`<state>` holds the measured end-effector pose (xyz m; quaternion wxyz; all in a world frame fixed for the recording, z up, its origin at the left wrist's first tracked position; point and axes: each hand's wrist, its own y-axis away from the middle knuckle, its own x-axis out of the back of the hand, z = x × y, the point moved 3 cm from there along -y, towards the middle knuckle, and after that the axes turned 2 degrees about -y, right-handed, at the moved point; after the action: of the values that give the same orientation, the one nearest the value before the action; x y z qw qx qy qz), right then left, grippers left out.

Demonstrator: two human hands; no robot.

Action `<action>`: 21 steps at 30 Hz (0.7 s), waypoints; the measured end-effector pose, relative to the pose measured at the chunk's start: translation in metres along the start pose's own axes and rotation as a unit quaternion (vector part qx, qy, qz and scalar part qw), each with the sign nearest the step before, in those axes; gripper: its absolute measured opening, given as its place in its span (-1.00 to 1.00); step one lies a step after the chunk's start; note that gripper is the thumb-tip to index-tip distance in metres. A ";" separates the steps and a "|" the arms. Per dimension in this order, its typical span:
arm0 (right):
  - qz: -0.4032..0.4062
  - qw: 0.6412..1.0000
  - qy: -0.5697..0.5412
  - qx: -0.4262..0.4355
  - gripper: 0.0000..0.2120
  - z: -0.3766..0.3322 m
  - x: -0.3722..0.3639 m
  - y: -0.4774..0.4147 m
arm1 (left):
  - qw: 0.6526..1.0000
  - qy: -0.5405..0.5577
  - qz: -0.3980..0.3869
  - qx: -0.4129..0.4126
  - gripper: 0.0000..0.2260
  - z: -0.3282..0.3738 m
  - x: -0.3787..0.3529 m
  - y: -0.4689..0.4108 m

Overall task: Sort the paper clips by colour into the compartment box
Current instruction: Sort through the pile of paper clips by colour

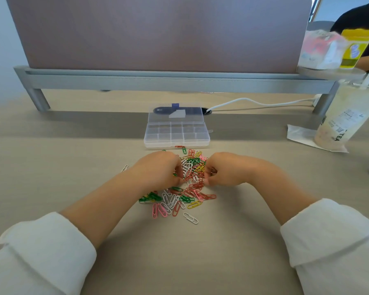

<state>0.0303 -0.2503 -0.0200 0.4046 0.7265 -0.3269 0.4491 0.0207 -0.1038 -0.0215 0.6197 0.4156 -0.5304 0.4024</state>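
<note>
On the pale tabletop [51, 167], 1 stray white clip [124, 168] lies apart, to the left of the heap. The left hand [158, 169] is set on the left side of the paper clips [190, 188], its fingers curled down into them; whether a clip is actually pinched cannot be told. The heap is spread near the middle of the tabletop, with white, green, pink, red and yellow clips mixed and overlapping. Just beyond it, toward the far edge, the clear compartment box [176, 135] stands with its lid [175, 113] thrown back. No colour is seen in its cells, so the sorting is judged barely begun. A red and green pair [181, 148] lies just beside the box's near wall. The right hand [226, 169] is curled likewise at the heap's right side, fingertips among pink and red clips, and its hold cannot be made out either.

The step in hand is judged to be picking out 1 colour. It would be done best if the heap were first spread thin, so that hooked clips are freed before lifting. 1 colour should be gathered per hand and carried to 1 fixed cell. Tangled clips should be shaken loose over the tabletop, not over the box. The tea cup [341, 118] near the right edge stands well apart and is no hindrance.
</note>
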 end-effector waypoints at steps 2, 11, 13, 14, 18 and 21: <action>-0.011 1.000 0.011 -0.005 -0.82 -0.001 0.001 0.001 | 1.000 0.005 -0.014 -0.003 -0.88 0.001 0.001 0.001; -0.024 1.000 0.009 -0.006 -0.80 -0.005 0.002 0.000 | 0.993 0.032 -0.110 0.010 -0.75 0.005 0.004 0.006; -0.009 1.000 -0.015 0.006 -0.78 -0.005 0.002 -0.001 | 0.994 0.035 -0.101 0.007 -0.72 0.006 0.005 0.005; -0.004 1.000 -0.024 0.011 -0.79 -0.005 0.001 -0.002 | 0.995 0.041 -0.093 0.006 -0.71 0.006 0.004 0.004; 0.016 0.997 -0.073 0.018 -0.89 -0.006 0.002 -0.002 | 0.996 0.082 -0.036 0.001 -0.72 0.001 0.005 0.001; 0.031 0.991 -0.130 0.019 -0.74 -0.006 0.004 -0.003 | 0.991 0.132 0.011 0.003 -0.75 -0.005 0.006 0.000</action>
<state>0.0323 -0.2445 -0.0155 0.3306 0.7756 -0.3910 0.3692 0.0232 -0.0986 -0.0156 0.6789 0.3548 -0.4473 0.4617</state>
